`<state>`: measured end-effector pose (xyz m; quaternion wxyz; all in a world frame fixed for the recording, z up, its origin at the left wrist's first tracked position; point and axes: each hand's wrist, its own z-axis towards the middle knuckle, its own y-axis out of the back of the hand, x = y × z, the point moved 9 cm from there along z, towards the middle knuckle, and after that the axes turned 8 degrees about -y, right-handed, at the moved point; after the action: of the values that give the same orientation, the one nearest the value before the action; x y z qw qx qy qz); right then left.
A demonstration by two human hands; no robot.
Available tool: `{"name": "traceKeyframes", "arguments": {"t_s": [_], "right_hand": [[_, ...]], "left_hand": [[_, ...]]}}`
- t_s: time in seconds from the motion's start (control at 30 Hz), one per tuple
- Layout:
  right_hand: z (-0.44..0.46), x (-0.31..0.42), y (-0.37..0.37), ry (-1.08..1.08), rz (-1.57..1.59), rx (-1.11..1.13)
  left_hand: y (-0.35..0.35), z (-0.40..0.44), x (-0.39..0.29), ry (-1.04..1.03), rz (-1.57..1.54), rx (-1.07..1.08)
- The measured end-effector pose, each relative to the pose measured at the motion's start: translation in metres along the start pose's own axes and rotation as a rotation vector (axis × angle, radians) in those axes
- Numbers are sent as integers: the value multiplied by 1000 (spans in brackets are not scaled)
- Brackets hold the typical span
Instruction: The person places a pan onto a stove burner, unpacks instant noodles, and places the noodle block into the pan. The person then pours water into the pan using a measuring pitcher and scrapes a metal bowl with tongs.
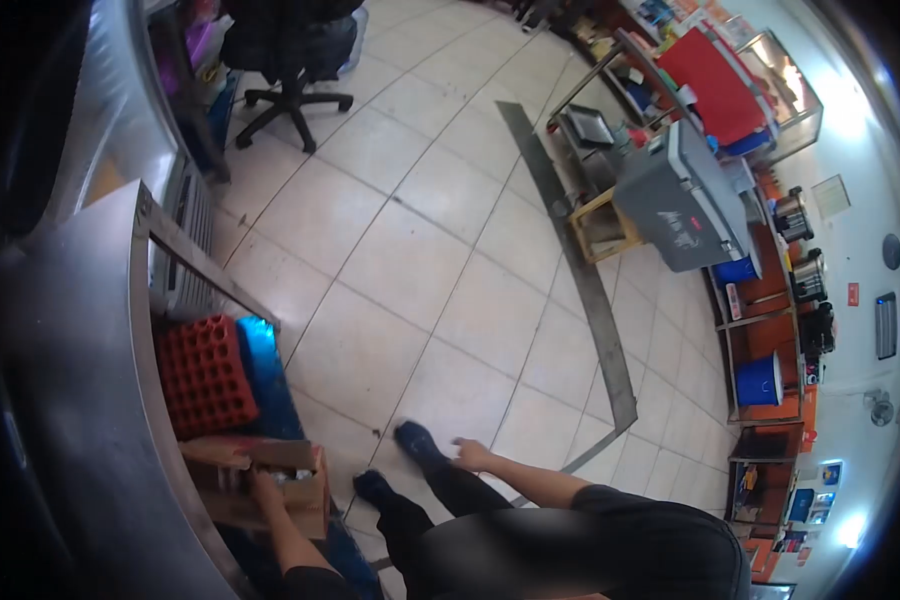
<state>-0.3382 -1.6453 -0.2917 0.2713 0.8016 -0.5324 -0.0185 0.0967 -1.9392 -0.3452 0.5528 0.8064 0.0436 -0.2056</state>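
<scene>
An open cardboard box (310, 500) stands low at the lower left, under the edge of a metal table. My left hand (265, 487) reaches into it, among its flaps and some pale contents that are too small to make out. The fingers of that hand are hidden in the box. Out over the tiled floor, beside my dark shoe, my right hand (472, 455) hangs with its fingers apart and nothing in them.
Behind the box is a red crate (205, 375) with round holes. The metal table (80, 350) fills the left side. A black office chair (292, 95) stands at the back, a grey cooler (682, 205) on a wooden stand at the right. A drain strip (580, 270) crosses the floor.
</scene>
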Motion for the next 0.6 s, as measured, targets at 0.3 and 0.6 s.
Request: {"name": "traceKeyframes", "arguments": {"t_s": [0.3,0.6], "right_hand": [[-84,-211,50,-391,-225,-86],[-176,-103,82,3,-162,-36]], "left_hand": [[30,-12,-19,64,-253,-182],[173,-105,-108,56,-242,-700]]}}
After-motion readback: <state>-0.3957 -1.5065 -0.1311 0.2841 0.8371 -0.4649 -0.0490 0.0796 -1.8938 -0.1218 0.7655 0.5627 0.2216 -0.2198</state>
